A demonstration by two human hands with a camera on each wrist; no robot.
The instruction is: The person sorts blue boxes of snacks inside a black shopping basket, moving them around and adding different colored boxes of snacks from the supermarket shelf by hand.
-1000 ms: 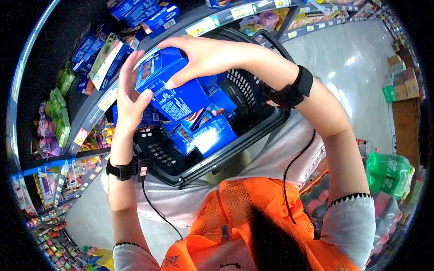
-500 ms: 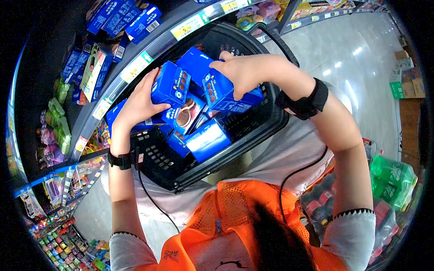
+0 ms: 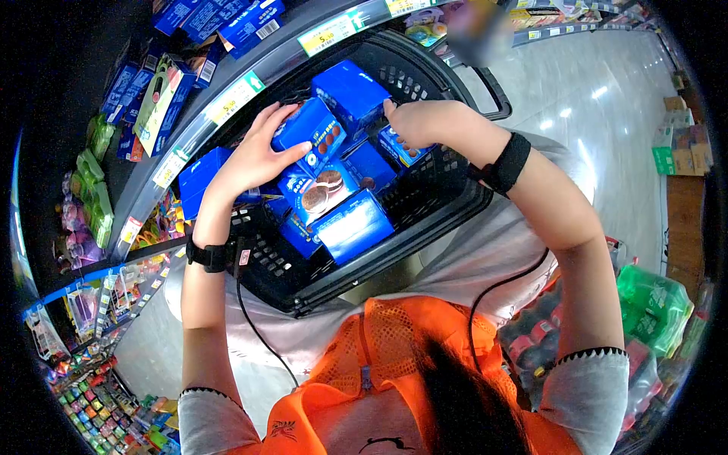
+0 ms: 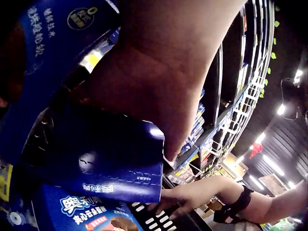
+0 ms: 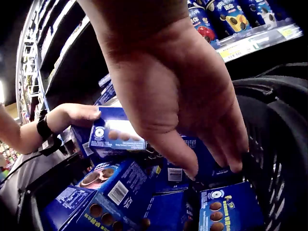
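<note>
My left hand (image 3: 258, 155) grips a blue chocolate-cake box (image 3: 309, 121), its fingers over the far side and the thumb along the near side. That box stands over the other boxes in a black shopping basket (image 3: 428, 235). My right hand (image 3: 421, 123) reaches down inside the basket's right end. In the right wrist view its fingers point down, loosely extended, just above a blue box (image 5: 231, 209). A larger blue box (image 3: 350, 89) lies beside the right thumb. Several more blue boxes, one showing a cake picture (image 3: 322, 193), fill the basket's middle.
A shelf with price labels (image 3: 235, 98) runs along the basket's far side, bearing blue boxes (image 3: 250, 29) and a pale green box (image 3: 161, 106). The basket handle (image 3: 497, 95) stands out at the right. Green bottles (image 3: 652, 307) in wrap and cartons (image 3: 682, 140) sit on the right.
My right hand has come away from the left-held box, set a second box down at the basket's right end and let it go. The left hand has kept its box and drawn it over the basket.
</note>
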